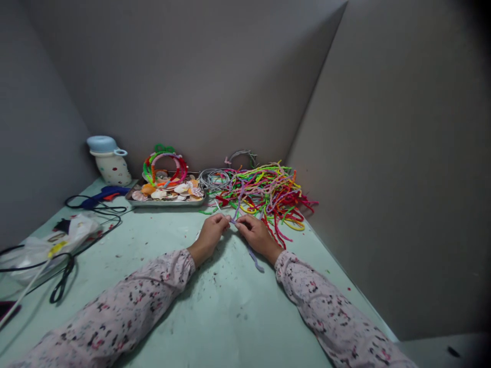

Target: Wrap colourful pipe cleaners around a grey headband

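Note:
My left hand (211, 234) and my right hand (256, 234) meet at the middle of the pale green table (215, 317), fingers pinched together. Both are closed on a lavender pipe cleaner (254, 258), whose tail trails back under my right wrist. Its other end runs up from my fingertips toward a heap of colourful pipe cleaners (268, 194) lying just beyond my hands. Both arms wear pink floral sleeves.
A metal tray (165, 202) of seashells with wrapped hoops (165, 166) stands at the back. A blue-lidded spotted jar (109, 159), a blue glue gun (103, 195), black cords, scissors (61, 283) and a plastic bag (49, 244) lie left. Grey walls close in behind and right.

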A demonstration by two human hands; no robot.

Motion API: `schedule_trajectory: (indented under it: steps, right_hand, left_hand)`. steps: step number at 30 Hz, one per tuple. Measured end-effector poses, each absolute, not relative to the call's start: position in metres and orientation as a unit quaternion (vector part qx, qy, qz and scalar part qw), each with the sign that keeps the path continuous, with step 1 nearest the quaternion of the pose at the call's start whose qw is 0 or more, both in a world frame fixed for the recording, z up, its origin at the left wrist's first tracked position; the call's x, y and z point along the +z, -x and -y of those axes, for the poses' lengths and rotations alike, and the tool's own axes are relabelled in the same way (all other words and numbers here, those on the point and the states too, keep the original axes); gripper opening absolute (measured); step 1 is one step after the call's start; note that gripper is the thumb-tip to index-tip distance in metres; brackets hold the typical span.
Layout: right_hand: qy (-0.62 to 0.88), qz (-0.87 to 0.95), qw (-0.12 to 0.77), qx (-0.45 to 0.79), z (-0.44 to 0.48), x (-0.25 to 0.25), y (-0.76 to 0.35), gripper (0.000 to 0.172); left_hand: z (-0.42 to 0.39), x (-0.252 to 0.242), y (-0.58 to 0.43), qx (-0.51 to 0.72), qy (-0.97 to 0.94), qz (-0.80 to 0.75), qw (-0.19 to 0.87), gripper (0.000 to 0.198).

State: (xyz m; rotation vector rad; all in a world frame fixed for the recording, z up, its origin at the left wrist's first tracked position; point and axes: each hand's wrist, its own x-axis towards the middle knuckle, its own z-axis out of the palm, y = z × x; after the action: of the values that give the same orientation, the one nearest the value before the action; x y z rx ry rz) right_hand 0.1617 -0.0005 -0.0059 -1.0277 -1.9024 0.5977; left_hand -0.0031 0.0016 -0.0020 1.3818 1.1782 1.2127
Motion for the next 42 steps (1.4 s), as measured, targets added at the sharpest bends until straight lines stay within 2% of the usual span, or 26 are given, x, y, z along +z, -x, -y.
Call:
schedule_trajectory:
  steps: [42]
  right_hand:
    - [0.408, 0.765, 0.439, 0.235, -0.0017, -0.0117, -0.1622, 0.016]
  left_hand:
    - [-0.002, -0.0004, 0.0008, 0.5, -0.534, -0.468, 0.495, 0.03]
